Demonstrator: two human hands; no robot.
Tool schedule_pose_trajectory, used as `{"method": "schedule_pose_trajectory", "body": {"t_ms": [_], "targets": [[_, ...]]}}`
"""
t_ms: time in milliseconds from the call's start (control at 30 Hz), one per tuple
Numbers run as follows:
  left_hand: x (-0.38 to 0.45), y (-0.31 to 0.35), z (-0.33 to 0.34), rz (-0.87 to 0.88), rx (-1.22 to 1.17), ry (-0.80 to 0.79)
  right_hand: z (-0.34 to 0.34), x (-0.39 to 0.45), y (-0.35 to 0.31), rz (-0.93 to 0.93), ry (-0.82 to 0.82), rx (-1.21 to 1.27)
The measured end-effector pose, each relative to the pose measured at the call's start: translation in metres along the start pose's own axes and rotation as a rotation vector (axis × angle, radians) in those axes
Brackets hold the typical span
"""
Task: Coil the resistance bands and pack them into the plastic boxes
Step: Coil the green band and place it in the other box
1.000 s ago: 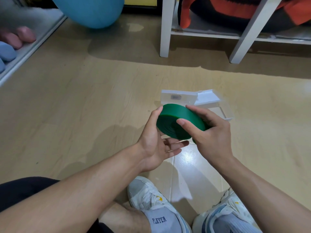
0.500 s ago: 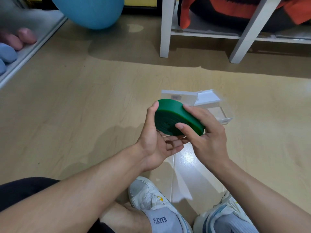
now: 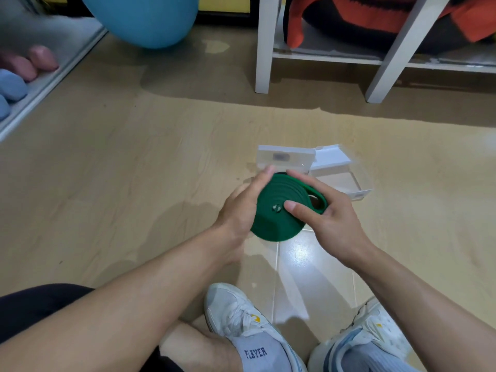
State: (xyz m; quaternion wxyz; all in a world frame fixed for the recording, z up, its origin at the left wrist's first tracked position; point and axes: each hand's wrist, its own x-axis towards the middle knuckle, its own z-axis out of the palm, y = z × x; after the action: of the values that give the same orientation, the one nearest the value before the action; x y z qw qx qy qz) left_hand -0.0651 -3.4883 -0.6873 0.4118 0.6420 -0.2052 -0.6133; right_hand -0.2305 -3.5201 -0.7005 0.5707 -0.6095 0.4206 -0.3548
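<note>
A green resistance band point(image 3: 279, 210), wound into a flat coil, is held in the air between both hands, its spiral face turned toward me. My left hand point(image 3: 241, 210) cups its left edge with the thumb up along the rim. My right hand point(image 3: 330, 218) grips the right side, thumb pressing near the coil's centre, fingers curled over the loose outer loop at the far right. Just behind the coil an open clear plastic box point(image 3: 335, 178) lies on the floor, its lid flipped up at the back.
A white shelf frame point(image 3: 264, 49) with orange and black fabric stands at the back. A blue exercise ball point(image 3: 145, 17) sits at the back left. Pink and blue objects point(image 3: 24, 68) lie at the left edge. My white sneakers point(image 3: 241, 323) are below the hands.
The coil has tipped so its flat spiral face points at me, and an outer loop has come loose on the right. My right thumb moved onto the coil's centre.
</note>
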Motion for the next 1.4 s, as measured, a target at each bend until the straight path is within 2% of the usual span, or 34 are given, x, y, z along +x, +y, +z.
{"method": "schedule_pose_trajectory", "body": {"t_ms": [67, 200, 367, 433, 533, 567, 800, 967, 1200, 1400], "targets": [[0.000, 0.002, -0.001, -0.018, 0.003, -0.041, -0.002, 0.003, -0.003, 0.070, -0.045, 0.071], [0.000, -0.002, 0.001, -0.047, -0.126, 0.032, -0.002, 0.006, -0.004, 0.146, -0.071, 0.146], [0.002, 0.001, -0.001, -0.041, -0.251, 0.081, 0.000, 0.007, -0.002, 0.131, 0.087, 0.170], [0.001, 0.000, 0.000, -0.049, -0.270, 0.094, 0.004, 0.006, 0.001, 0.064, 0.126, 0.029], [-0.001, -0.004, 0.000, -0.057, -0.303, 0.118, 0.007, 0.006, 0.006, -0.105, 0.123, -0.506], [-0.001, -0.006, 0.000, -0.056, -0.310, 0.133, 0.008, 0.005, 0.007, -0.131, 0.108, -0.585], [0.002, -0.003, 0.002, -0.003, -0.336, 0.223, 0.014, 0.002, -0.015, -0.008, -0.063, -0.713], [-0.004, -0.002, 0.009, 0.037, -0.312, 0.227, 0.019, -0.002, -0.028, 0.027, -0.069, -0.866], [-0.029, 0.006, 0.017, 0.113, -0.399, 0.119, 0.020, -0.007, -0.042, 0.071, -0.039, -0.705], [-0.050, 0.024, 0.032, 0.186, -0.371, 0.073, 0.009, -0.003, -0.068, 0.022, -0.004, -0.711]]}}
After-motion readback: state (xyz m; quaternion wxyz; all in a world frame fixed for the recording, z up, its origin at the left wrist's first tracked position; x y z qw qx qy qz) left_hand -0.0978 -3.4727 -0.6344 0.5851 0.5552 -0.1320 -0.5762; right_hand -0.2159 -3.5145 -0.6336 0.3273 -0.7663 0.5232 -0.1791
